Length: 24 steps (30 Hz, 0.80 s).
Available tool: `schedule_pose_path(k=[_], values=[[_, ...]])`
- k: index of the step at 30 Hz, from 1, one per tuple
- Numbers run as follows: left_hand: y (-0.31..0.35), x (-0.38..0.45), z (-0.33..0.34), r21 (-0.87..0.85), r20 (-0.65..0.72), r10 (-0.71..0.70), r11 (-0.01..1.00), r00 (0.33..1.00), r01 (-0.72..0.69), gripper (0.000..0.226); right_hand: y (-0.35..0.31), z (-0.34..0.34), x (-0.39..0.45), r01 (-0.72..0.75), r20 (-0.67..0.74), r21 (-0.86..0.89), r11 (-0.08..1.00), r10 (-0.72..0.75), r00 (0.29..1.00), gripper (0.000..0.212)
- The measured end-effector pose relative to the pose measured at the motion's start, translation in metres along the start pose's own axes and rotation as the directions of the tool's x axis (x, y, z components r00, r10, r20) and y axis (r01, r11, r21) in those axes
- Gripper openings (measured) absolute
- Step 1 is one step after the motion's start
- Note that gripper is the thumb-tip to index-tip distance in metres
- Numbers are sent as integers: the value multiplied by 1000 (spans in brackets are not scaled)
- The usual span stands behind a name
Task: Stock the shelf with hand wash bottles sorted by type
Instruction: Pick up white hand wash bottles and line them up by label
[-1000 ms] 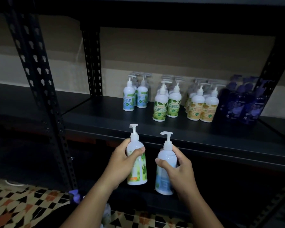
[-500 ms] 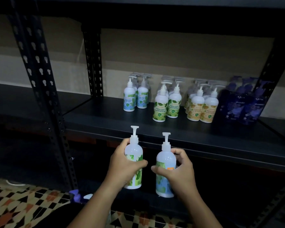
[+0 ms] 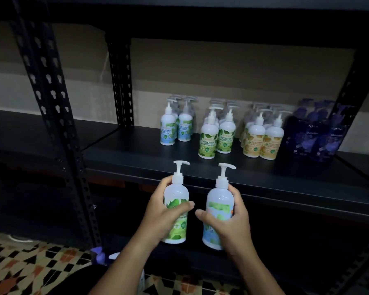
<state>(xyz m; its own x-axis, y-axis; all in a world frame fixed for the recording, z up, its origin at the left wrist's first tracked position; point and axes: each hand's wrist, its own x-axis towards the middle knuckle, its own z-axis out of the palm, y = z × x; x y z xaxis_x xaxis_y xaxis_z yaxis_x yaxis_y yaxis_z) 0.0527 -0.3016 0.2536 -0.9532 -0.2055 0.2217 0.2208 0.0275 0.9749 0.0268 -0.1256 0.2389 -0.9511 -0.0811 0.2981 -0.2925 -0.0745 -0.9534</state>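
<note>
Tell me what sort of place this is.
Probably a shop stockroom or storage area: a black slotted-steel rack, hand wash bottles grouped by label colour on its shelf, and a patterned tile floor.

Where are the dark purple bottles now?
In the head view, the dark purple bottles stand at the shelf's right end, beside the yellow-label bottles.
</note>
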Motion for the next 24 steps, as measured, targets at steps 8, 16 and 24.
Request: schedule_pose_path(k=[8, 16, 24], values=[[-3, 3, -2, -1, -91, 15, 1000, 996, -15, 58, 6, -4, 0, 26, -36, -21, 999, -27, 999, 69], [3, 3, 0, -148, -54, 35, 988, 998, -42, 43, 5, -2, 1, -2, 18, 54, 999, 1, 1000, 61], [1, 3, 0, 15, -27, 76, 997, 997, -76, 50, 4, 1, 0, 9, 51, 23, 1000, -10, 999, 83]])
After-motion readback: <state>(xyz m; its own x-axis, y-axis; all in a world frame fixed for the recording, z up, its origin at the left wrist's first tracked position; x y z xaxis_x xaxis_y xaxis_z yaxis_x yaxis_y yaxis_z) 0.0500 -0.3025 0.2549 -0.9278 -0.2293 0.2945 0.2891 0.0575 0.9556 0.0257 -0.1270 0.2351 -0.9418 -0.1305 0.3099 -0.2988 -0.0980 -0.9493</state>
